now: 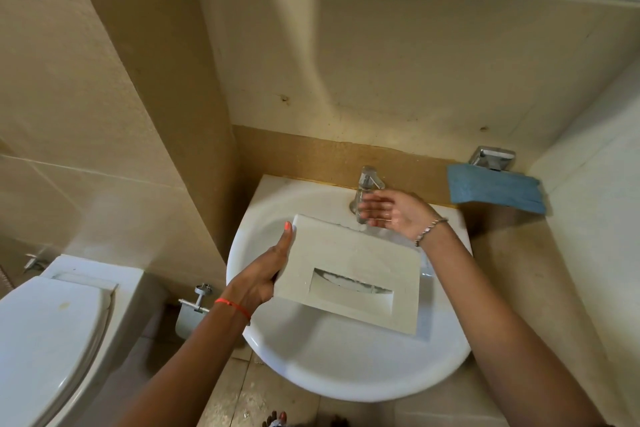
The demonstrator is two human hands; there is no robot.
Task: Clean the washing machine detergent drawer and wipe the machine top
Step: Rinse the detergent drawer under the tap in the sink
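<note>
Detergent drawer over sink, front panel up, long axis left-right; left hand grips left edge; right hand fingers straight, empty.

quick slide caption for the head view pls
Left hand holds the drawer over the sink while the open right hand reaches at the tap.

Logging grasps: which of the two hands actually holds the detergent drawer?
The left hand, red thread at its wrist, grips the detergent drawer by its left edge over the sink. The right hand, with the silver bracelet, is open by the tap, holding nothing.
</note>
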